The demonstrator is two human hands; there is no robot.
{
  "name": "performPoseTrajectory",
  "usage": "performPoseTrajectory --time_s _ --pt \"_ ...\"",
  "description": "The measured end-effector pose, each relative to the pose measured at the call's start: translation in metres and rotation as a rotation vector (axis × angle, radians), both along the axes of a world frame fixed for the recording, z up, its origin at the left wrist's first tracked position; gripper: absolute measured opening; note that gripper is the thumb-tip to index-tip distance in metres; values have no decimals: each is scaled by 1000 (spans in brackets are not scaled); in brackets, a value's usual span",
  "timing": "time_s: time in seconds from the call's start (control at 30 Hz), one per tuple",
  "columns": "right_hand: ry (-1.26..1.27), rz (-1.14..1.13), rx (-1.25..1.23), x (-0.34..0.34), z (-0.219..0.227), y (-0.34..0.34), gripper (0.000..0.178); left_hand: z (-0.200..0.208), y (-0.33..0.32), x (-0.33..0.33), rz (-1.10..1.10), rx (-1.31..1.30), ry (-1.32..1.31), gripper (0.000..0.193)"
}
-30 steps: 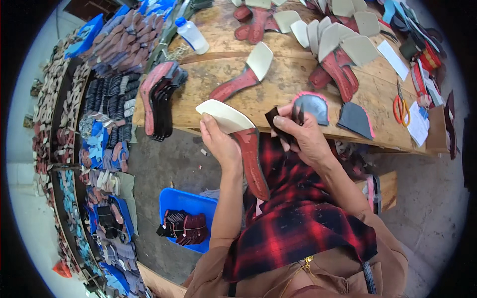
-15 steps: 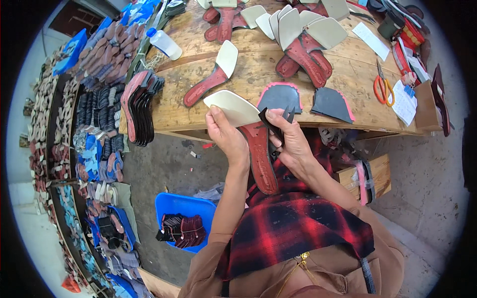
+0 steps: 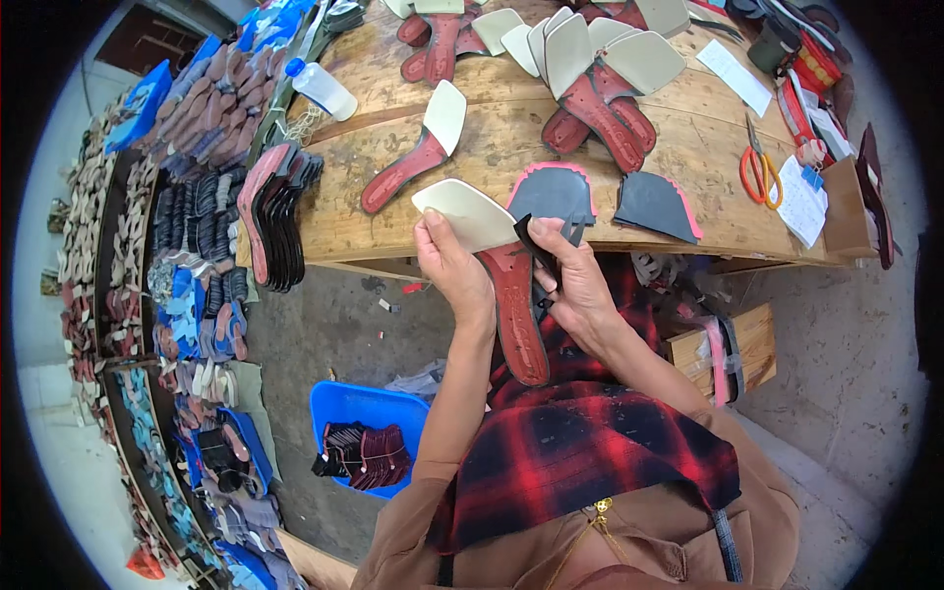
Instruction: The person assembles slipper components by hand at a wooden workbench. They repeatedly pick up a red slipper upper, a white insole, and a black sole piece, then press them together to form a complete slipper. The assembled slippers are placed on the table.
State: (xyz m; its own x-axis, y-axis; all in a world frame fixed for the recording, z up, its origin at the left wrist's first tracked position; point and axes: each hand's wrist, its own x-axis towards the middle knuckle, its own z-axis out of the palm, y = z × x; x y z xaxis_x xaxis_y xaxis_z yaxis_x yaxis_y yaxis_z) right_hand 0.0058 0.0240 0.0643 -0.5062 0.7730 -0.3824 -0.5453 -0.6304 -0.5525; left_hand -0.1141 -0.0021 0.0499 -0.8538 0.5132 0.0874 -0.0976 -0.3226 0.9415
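The left hand is gripping a red shoe sole with a cream insole, still held just below the wooden bench edge. The right hand is pinching a black strap, now pressed closer against the sole than before.

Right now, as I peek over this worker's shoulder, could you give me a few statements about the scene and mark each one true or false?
1. The left hand holds a red sole with a cream front part. True.
2. The right hand is empty. False: it pinches a dark flat piece against the sole.
3. Orange-handled scissors lie on the wooden bench. True.
4. The blue bin on the floor stands on the bench. False: it sits on the floor below, with dark pieces in it.
5. A plastic bottle lies on the bench. True.
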Motion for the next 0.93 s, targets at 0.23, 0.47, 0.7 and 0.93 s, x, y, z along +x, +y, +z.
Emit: performPoseTrajectory --time_s 0.23,0.47,0.7,0.93 --pt "-528 -42 775 1 -17 9 17 -6 -3 -6 -6 -80 78 30" --pt "-747 -23 1434 24 19 53 23 43 12 -34 -347 -130 396 34" --pt "-569 431 821 46 41 58 27 123 4 -25 -896 -233 1768 96" --pt "-806 679 885 78 -22 85 37 79 -28 -39 -1690 -641 989 93"
